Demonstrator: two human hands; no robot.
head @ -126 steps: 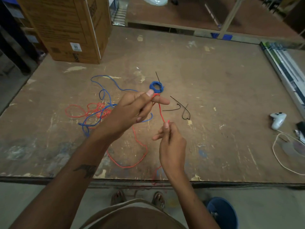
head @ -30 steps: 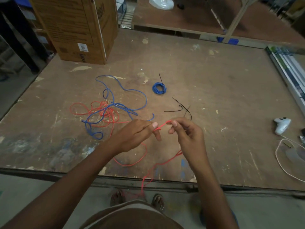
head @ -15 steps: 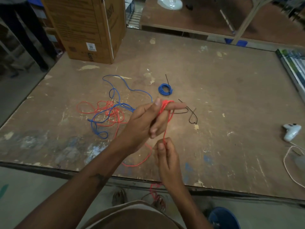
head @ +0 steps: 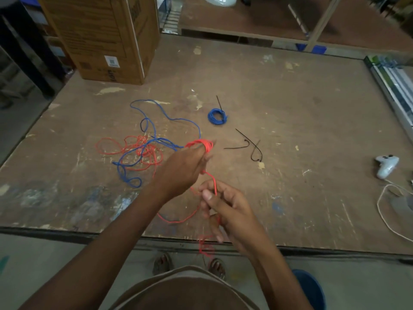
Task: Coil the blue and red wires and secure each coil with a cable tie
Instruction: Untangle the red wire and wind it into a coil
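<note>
The red wire (head: 202, 144) is wound in several turns round the left hand (head: 182, 173) fingers, above the bench (head: 290, 104) near its front edge. The right hand (head: 225, 209) pinches the wire's trailing length just below. A tied blue coil (head: 217, 116) lies mid-bench, loose cable ties (head: 250, 146) beside it.

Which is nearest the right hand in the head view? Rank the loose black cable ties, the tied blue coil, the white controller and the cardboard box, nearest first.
From the right hand:
1. Loose black cable ties, just ahead, slightly right.
2. Tied blue coil, farther ahead, mid-table.
3. White controller, far right edge.
4. Cardboard box, far left corner.
</note>
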